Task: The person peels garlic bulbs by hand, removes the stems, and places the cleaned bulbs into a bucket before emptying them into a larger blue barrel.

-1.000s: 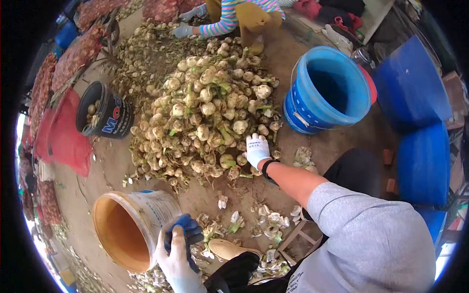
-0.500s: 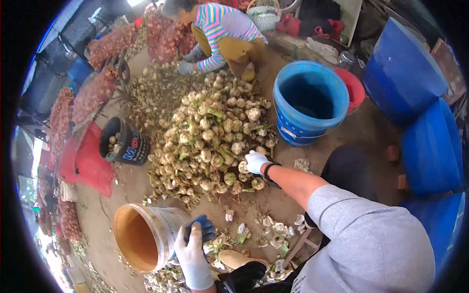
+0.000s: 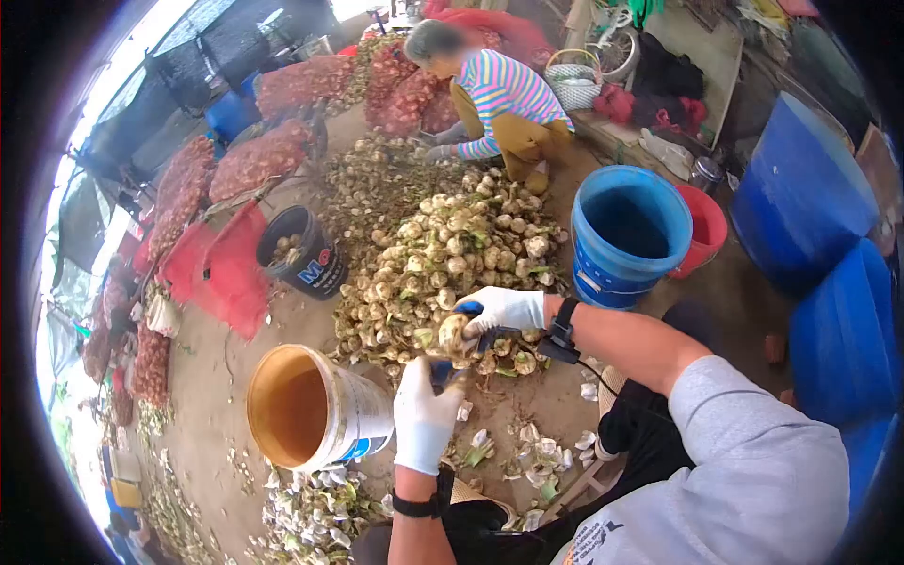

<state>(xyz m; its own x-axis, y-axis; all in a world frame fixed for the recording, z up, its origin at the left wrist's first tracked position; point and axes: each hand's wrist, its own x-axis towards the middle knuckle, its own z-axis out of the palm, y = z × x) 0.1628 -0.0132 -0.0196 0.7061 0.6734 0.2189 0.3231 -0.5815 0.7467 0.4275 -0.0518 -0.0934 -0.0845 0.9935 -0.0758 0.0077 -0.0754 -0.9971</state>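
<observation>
My right hand [image 3: 504, 314], in a white glove with a blue palm, grips a garlic bulb [image 3: 454, 332] just above the near edge of a big garlic pile [image 3: 452, 250]. My left hand [image 3: 426, 405], gloved the same way, is close below that bulb. Its fingers are curled and partly smeared; whether something is in them I cannot make out. Beside it on the left, a white bucket [image 3: 363, 410] leans with its orange-brown inside facing up and left. Loose garlic skins [image 3: 537, 457] lie on the floor under my hands.
Beyond the pile a co-worker in a striped top [image 3: 513, 89] squats with gloved hands at the heap. A blue bucket [image 3: 626, 264] and a red bucket [image 3: 704, 231] stand right; a black bucket [image 3: 315, 264] holding bulbs stands left. Red net sacks [image 3: 259, 168] line the back left.
My right hand has come back from the pile's edge toward my left hand, with a garlic bulb in it. My left hand has risen to meet it. The view has shifted.
</observation>
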